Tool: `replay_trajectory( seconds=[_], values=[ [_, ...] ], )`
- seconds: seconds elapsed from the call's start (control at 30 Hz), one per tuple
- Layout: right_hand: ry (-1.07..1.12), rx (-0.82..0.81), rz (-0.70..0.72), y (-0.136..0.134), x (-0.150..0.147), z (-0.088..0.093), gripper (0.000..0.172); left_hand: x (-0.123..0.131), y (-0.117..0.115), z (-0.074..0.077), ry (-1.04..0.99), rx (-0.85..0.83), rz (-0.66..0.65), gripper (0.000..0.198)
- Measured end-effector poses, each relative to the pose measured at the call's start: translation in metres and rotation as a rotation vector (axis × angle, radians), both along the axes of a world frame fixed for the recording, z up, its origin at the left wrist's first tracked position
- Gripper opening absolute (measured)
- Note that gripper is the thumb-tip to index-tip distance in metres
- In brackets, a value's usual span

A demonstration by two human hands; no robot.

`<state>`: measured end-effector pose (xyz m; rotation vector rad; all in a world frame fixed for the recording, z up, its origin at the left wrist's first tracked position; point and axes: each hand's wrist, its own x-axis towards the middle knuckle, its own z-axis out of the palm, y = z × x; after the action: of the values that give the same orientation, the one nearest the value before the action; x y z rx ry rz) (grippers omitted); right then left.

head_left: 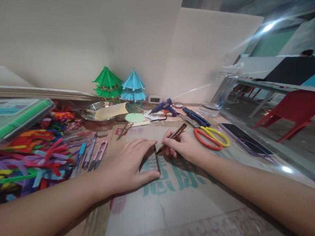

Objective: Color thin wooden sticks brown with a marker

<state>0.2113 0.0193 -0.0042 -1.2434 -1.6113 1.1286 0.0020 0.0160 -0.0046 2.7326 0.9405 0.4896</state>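
My left hand (134,161) grips a thin dark brown stick (157,161) by its two ends, between thumb and fingers. The stick points away from me, just above a printed cardboard sheet (136,217). My right hand (180,143) is closed around a brown marker pen (177,131), tilted with its tip down at the left. That tip meets or nearly meets the stick's side; actual contact is too small to tell. Beyond my hands stand a green paper-roofed model tower (106,82) and a light blue one (134,85).
Colourful pipe cleaners (43,162) heap at the left under a clear plastic case (17,118). Pens and pink thread snips (99,154) lie beside them. Farther back are a metal bowl (87,113) and blue glue gun (164,107). Scissors (208,140), a phone (244,138) and a bottle (219,93) sit right.
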Motion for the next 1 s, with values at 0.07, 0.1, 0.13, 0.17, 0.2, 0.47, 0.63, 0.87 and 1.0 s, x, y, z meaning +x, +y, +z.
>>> replay_trajectory(
  seconds=[0.07,0.1,0.13,0.17,0.2,0.47,0.63,0.87,1.0],
  values=[
    [0.001,-0.002,0.002,-0.001,0.0,0.001,0.014,0.0,0.002,0.0,0.01,-0.048,0.011,0.067],
    [0.004,-0.006,0.002,-0.001,-0.001,0.001,0.014,0.001,0.003,0.0,0.012,-0.062,0.019,0.069],
    [0.008,-0.008,0.003,-0.001,-0.001,0.001,0.015,0.001,0.004,0.0,0.016,-0.071,0.026,0.069],
    [0.012,-0.009,0.006,-0.002,-0.002,0.0,0.015,0.001,0.004,0.0,0.022,-0.077,0.033,0.068],
    [0.015,-0.01,0.011,-0.002,-0.002,0.0,0.015,0.002,0.003,0.0,0.029,-0.08,0.042,0.068],
    [-0.017,0.004,0.027,-0.001,-0.003,-0.002,0.018,0.004,0.002,-0.001,-0.003,-0.069,0.029,0.065],
    [0.009,0.011,0.021,-0.002,-0.003,-0.001,0.022,0.005,0.002,-0.002,-0.046,-0.045,0.0,0.052],
    [0.183,0.012,0.167,-0.014,-0.002,-0.002,0.032,0.006,-0.002,0.005,-0.044,-0.066,-0.002,0.065],
    [0.195,0.009,0.197,-0.019,-0.004,-0.001,0.032,0.005,-0.001,0.004,-0.057,-0.051,-0.009,0.068]
  ],
)
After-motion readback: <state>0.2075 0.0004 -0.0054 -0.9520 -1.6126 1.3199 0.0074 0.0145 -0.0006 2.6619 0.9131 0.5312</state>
